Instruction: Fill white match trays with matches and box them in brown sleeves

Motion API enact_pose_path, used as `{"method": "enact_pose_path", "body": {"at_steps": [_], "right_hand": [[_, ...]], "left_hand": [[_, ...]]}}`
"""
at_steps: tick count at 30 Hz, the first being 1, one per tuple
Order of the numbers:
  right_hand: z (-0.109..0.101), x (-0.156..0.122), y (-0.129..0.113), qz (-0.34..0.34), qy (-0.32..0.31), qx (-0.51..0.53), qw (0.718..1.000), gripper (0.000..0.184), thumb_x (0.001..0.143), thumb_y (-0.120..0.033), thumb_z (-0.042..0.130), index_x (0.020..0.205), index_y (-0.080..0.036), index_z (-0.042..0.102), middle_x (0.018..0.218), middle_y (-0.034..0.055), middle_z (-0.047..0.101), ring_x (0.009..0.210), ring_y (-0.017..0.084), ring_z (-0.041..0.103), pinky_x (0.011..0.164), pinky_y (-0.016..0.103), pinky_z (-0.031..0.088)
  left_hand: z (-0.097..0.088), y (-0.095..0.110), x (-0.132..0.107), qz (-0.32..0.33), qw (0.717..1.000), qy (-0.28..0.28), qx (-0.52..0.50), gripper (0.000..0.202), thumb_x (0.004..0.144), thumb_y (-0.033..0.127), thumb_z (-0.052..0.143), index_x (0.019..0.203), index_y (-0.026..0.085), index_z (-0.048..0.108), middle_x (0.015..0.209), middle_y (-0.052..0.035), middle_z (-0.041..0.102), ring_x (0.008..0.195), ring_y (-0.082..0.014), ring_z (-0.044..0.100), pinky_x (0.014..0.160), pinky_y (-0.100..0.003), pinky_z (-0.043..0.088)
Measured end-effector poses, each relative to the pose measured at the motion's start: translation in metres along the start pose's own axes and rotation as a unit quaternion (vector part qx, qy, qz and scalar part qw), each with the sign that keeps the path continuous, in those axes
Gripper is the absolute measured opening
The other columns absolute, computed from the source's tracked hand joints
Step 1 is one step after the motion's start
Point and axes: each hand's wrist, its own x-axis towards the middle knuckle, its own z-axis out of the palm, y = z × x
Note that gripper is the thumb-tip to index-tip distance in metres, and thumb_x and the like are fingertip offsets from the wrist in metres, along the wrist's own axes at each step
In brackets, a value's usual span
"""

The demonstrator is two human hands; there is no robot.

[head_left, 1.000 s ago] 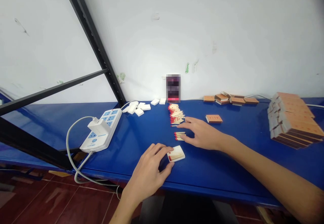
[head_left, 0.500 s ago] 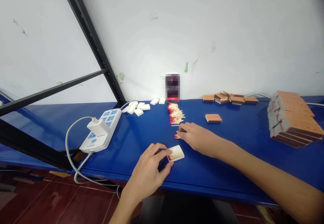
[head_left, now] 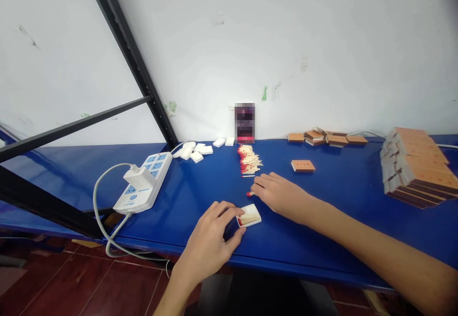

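Right hand [head_left: 282,196], fingers now curled shut over the small bundle of red-tipped wooden matches [head_left: 249,193] on the blue tabletop [head_left: 200,192]; left hand [head_left: 211,239] still pinches the open white matchbox tray [head_left: 249,216], partly filled, just beside

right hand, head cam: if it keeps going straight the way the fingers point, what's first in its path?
The right hand points left across the blue table. Past the few matches it is gathering, the way looks free until the white power strip, though depth is hard to judge.

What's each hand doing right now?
Left hand: holding the white matchbox tray on the table.
Right hand: closed on a few matches.
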Motion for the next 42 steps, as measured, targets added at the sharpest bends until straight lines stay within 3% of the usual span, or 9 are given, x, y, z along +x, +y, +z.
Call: {"method": "enact_pose_path", "body": {"at_steps": [4, 9, 26, 33, 38, 42], "right_hand": [[0.005, 0.001, -0.005, 0.003, 0.027, -0.026, 0.999, 0.017, 0.093, -0.004, 0.048, 0.098, -0.012, 0.063, 0.096, 0.0108, 0.066, 0.086, 0.024, 0.059, 0.074, 0.034, 0.037], [0.006, 0.002, -0.007, 0.016, 0.032, -0.040, 0.999, 0.015, 0.095, -0.007, 0.047, 0.098, -0.013, 0.061, 0.096, 0.0108, 0.066, 0.085, 0.024, 0.060, 0.072, 0.034, 0.039], [0.002, 0.009, -0.009, 0.049, -0.049, -0.001, 0.998, 0.017, 0.096, -0.007, 0.044, 0.107, -0.013, 0.055, 0.105, 0.0117, 0.063, 0.089, 0.026, 0.065, 0.072, 0.035, 0.048], [-0.003, 0.006, -0.003, 0.047, -0.038, 0.074, 0.995, 0.033, 0.085, 0.007, 0.040, 0.107, -0.012, 0.055, 0.106, 0.0118, 0.061, 0.090, 0.024, 0.061, 0.076, 0.035, 0.048], [-0.012, 0.002, -0.004, 0.000, 0.000, 0.163, 0.987, 0.032, 0.083, 0.007, 0.040, 0.103, -0.013, 0.055, 0.107, 0.0112, 0.057, 0.091, 0.021, 0.056, 0.082, 0.034, 0.047], [-0.016, 0.002, -0.013, -0.062, 0.003, 0.167, 0.984, 0.032, 0.084, 0.006, 0.042, 0.105, -0.013, 0.056, 0.106, 0.0107, 0.057, 0.091, 0.021, 0.054, 0.081, 0.034, 0.047]], "left_hand": [[0.001, -0.001, 0.000, -0.029, 0.999, 0.029, 0.016, 0.009, 0.095, 0.019, 0.059, 0.100, 0.025, 0.053, 0.107, -0.0009, 0.063, 0.099, -0.0244, 0.053, 0.090, -0.040, 0.042], [0.002, -0.002, 0.000, -0.059, 0.996, 0.059, 0.022, 0.016, 0.092, 0.018, 0.060, 0.095, 0.024, 0.046, 0.103, -0.0004, 0.063, 0.100, -0.0254, 0.051, 0.085, -0.039, 0.041], [0.003, -0.003, 0.001, -0.061, 0.997, 0.049, 0.008, 0.015, 0.093, 0.017, 0.059, 0.096, 0.025, 0.046, 0.102, -0.0006, 0.060, 0.100, -0.0251, 0.050, 0.087, -0.039, 0.041], [0.004, -0.005, 0.000, -0.056, 0.997, 0.058, 0.018, 0.013, 0.093, 0.019, 0.060, 0.098, 0.025, 0.050, 0.103, -0.0015, 0.061, 0.099, -0.0254, 0.052, 0.086, -0.039, 0.044], [0.004, -0.005, -0.001, -0.060, 0.996, 0.066, 0.025, 0.014, 0.092, 0.019, 0.061, 0.101, 0.025, 0.053, 0.104, -0.0016, 0.061, 0.099, -0.0254, 0.054, 0.086, -0.039, 0.045], [0.005, -0.006, -0.003, -0.080, 0.995, 0.060, 0.015, 0.018, 0.093, 0.021, 0.061, 0.106, 0.026, 0.051, 0.107, -0.0024, 0.058, 0.102, -0.0260, 0.052, 0.089, -0.041, 0.045]]}}
